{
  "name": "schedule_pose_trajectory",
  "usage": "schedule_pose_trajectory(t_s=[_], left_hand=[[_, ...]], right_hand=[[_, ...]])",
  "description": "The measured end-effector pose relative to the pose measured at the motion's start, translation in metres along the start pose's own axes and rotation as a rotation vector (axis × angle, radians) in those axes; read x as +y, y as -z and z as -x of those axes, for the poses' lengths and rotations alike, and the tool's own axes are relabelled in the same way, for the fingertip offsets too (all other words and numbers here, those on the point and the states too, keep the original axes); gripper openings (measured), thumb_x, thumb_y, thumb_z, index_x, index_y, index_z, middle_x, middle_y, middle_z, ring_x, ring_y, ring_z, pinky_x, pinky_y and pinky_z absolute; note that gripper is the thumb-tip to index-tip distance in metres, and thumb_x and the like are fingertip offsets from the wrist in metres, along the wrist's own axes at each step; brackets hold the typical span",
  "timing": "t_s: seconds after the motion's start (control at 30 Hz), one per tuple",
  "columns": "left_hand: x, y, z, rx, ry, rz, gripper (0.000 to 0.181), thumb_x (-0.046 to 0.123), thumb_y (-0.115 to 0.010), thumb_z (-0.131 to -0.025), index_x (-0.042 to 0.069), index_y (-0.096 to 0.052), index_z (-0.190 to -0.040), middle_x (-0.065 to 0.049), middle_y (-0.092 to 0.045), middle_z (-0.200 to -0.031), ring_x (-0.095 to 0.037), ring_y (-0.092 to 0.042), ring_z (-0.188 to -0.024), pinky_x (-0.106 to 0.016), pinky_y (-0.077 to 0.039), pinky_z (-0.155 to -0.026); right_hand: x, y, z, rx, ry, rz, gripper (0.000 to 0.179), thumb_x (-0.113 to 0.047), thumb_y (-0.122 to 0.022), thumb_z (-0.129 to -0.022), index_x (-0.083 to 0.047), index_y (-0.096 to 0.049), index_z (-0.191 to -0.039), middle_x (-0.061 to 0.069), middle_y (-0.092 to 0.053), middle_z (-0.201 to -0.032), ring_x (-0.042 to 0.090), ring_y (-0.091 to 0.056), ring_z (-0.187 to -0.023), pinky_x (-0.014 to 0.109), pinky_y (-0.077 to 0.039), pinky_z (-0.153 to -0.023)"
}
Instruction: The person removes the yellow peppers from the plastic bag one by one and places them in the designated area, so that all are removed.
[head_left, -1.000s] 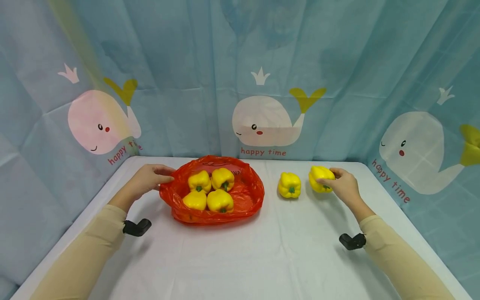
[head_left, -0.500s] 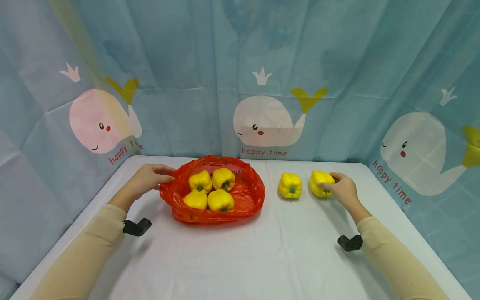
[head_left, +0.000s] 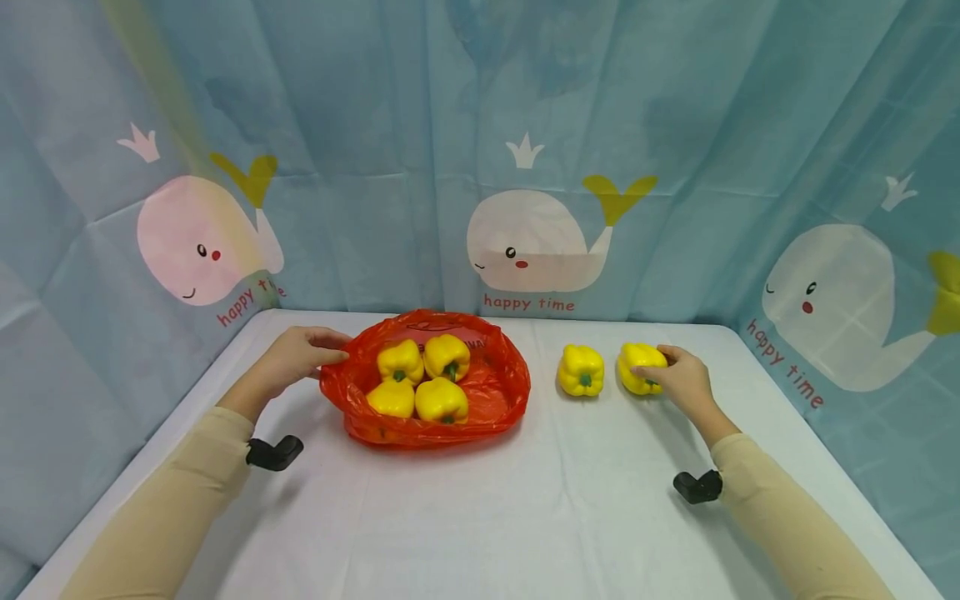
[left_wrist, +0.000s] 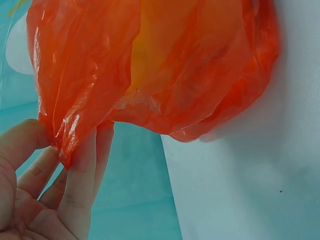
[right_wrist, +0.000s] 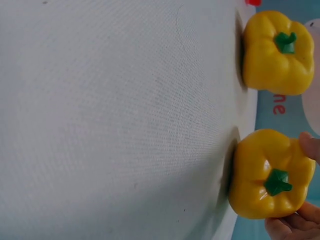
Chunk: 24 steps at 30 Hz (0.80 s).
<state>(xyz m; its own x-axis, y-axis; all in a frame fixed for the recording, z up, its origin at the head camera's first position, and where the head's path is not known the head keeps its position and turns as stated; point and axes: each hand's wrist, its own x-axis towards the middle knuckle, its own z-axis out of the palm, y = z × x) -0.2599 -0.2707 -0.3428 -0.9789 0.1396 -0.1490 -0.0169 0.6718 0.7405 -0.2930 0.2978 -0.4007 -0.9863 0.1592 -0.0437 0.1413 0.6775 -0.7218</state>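
Observation:
At the left of the head view, my left hand (head_left: 294, 362) pinches the left edge of a red plastic bag (head_left: 435, 435). The left wrist view shows the gathered corner of the bag (left_wrist: 85, 75) between thumb and fingers. Inside the open bag lie several yellow bell peppers (head_left: 442, 402) with green stems. Farther right, my right hand (head_left: 692, 382) grips a yellow bell pepper (head_left: 636, 365), thumb and fingers on opposite sides. Its green stem faces the right wrist camera, and its shadow meets its underside. Left of it, another yellow bell pepper (right_wrist: 278, 55) rests on the table, a small gap between them.
A white cloth covers the table (head_left: 465, 517). Behind and at both sides hangs a blue curtain (head_left: 375, 242) printed with whales. Black wrist mounts (head_left: 274, 453) stick out from both sleeves.
My right hand has come down and slightly left with the bell pepper, nearer the table. The left hand and the bag have stayed in place.

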Motion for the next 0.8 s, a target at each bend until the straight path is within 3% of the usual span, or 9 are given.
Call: schedule_pose_trajectory(t_s=[0.67,0.8], left_hand=[[-0.0029,-0.0007,-0.0016,0.004,-0.002,0.002,0.051,0.031,-0.061,-0.098,0.001,-0.055,-0.138,-0.024,-0.059,-0.136,-0.028,-0.064,-0.109,-0.04,-0.06,-0.089],[-0.0019,-0.0009,-0.0017,0.003,0.001,0.005,0.051,0.031,-0.061,-0.098,0.001,-0.055,-0.139,-0.024,-0.059,-0.137,-0.029,-0.063,-0.111,-0.041,-0.059,-0.09]], right_hand=[[-0.001,0.0012,-0.002,-0.028,-0.025,0.024,0.086,-0.04,-0.068,-0.091,0.007,-0.029,-0.152,0.03,-0.033,-0.155,0.046,-0.034,-0.141,0.056,-0.034,-0.117],[-0.0071,0.0034,0.0007,0.012,-0.003,0.023,0.087,-0.041,-0.069,-0.091,0.005,-0.028,-0.153,0.03,-0.032,-0.156,0.048,-0.034,-0.142,0.057,-0.035,-0.116]])
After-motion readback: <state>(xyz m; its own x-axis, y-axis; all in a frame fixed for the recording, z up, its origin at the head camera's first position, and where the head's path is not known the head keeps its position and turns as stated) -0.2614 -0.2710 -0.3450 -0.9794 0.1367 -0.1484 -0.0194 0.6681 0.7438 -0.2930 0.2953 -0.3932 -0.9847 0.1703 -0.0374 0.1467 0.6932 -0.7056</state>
